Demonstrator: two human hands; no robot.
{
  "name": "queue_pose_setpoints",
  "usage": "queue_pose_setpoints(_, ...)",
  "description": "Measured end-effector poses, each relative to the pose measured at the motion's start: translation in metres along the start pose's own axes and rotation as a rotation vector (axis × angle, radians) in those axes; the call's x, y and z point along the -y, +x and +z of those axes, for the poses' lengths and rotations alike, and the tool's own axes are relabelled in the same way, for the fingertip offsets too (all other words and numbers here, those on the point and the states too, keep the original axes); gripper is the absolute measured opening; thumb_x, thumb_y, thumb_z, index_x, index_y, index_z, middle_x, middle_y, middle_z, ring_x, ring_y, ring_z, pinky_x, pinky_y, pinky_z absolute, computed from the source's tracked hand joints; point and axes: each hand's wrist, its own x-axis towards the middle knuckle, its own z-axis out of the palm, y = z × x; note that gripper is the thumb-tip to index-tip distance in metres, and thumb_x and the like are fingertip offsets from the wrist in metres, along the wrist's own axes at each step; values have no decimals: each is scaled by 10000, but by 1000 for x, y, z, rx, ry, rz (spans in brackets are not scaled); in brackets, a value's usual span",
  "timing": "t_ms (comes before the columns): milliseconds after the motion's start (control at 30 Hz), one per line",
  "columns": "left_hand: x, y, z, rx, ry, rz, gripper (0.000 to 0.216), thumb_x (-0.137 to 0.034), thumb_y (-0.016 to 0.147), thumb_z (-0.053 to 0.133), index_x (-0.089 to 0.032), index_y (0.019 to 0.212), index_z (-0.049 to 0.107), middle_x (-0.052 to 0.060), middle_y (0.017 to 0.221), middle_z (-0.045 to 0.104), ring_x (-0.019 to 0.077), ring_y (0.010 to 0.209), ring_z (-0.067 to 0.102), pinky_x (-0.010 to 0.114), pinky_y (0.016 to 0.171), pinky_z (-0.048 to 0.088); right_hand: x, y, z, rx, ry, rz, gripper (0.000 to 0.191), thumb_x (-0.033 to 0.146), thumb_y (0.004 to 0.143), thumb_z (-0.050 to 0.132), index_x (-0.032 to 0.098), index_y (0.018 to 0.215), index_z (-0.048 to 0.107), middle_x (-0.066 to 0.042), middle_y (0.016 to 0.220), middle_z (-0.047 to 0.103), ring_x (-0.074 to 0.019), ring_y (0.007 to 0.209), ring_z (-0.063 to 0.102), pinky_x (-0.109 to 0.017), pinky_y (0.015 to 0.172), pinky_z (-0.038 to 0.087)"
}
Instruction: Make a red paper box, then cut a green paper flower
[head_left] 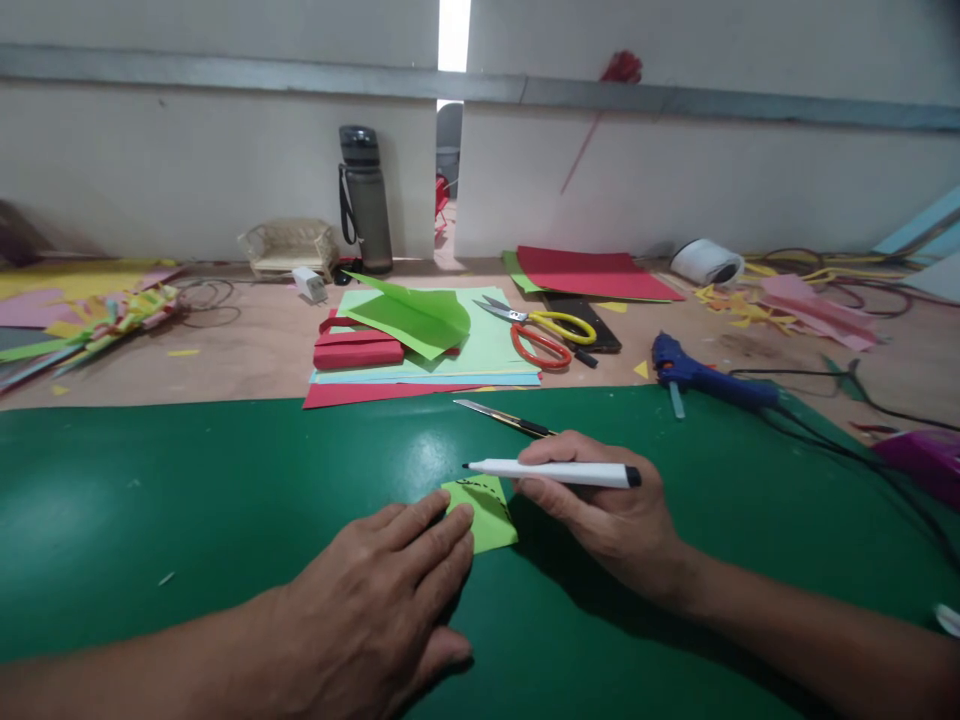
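A small piece of light green paper (491, 522) lies on the green mat (300, 450), with a dashed black line curving across its upper part. My left hand (390, 570) rests on its left edge, fingers stretched out and palm down. Between the thumb and fingers of my right hand (615, 510) is a white marker (566, 472), uncapped, its black tip pointing left just above the paper's top edge. A craft knife (502, 416) lies behind the marker, its handle end partly hidden by my right hand.
Scissors (544, 335), red folded paper (358, 350) and a bright green sheet (420, 315) lie on stacked paper behind the mat. A blue glue gun (709, 380) with a trailing cord is at right. A bottle (369, 215) stands by the wall. Paper strips (112, 320) lie far left.
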Motion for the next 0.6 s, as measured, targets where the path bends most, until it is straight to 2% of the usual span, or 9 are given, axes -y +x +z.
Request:
queue_pose_setpoints(167, 0, -1, 2, 4, 0, 1, 501, -442, 934, 392, -109, 1298, 482, 120, 1342, 533, 326, 1219, 485, 421, 912, 472, 4, -4, -11, -42, -82, 70, 84, 245, 790, 620, 208, 720, 644, 22, 591, 621, -111, 496, 539, -199, 452, 419)
queue_pose_setpoints(300, 0, 0, 0, 9, 6, 0, 485, -442, 936, 384, -110, 1262, 522, 120, 1324, 550, 313, 1194, 507, 405, 911, 476, 4, -5, -14, -65, -129, 69, 106, 233, 785, 614, 208, 683, 628, 27, 566, 610, -105, 469, 528, -196, 439, 414)
queue_pose_setpoints(500, 1, 1, 0, 0, -24, 1, 487, -426, 935, 394, -102, 1283, 498, 145, 1331, 536, 310, 1221, 477, 415, 943, 453, 0, -4, -4, 39, -53, -55, 69, 226, 794, 618, 208, 782, 683, -3, 679, 700, -133, 567, 618, -221, 542, 482)
queue_pose_setpoints(600, 1, 0, 1, 15, -29, 8, 503, -424, 933, 403, -99, 1311, 465, 151, 1347, 518, 319, 1235, 463, 425, 948, 445, -1, -4, -3, 28, -44, -46, 70, 234, 794, 625, 216, 792, 692, -6, 705, 711, -145, 602, 638, -227, 567, 493)
